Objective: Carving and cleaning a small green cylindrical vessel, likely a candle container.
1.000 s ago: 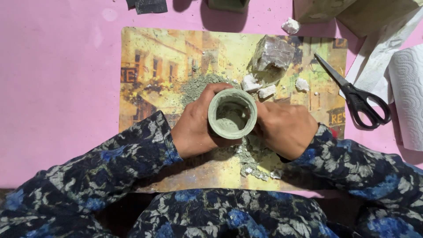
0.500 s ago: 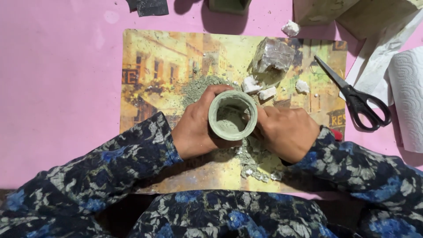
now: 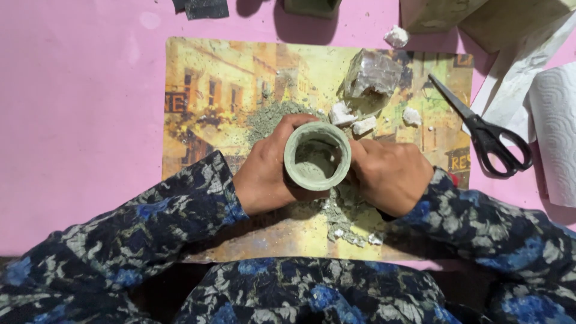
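Note:
A small round pale green clay pot (image 3: 317,155) stands open-side up over a picture placemat (image 3: 210,84). My left hand (image 3: 267,171) wraps around its left side. My right hand (image 3: 390,175) presses against its right side with the fingers curled; anything between them is hidden. Green-grey clay crumbs (image 3: 345,216) lie under and in front of the pot, and a patch of green powder (image 3: 270,117) lies just beyond it.
A clear plastic-wrapped lump (image 3: 372,77) and white chunks (image 3: 354,120) lie on the mat's far right. Black scissors (image 3: 486,135) rest at its right edge, next to a paper towel roll (image 3: 555,132). Blocks stand at the far edge of the pink table (image 3: 72,120).
The pot and both hands have barely shifted; my hands stay around the pot with only a slight turn of it.

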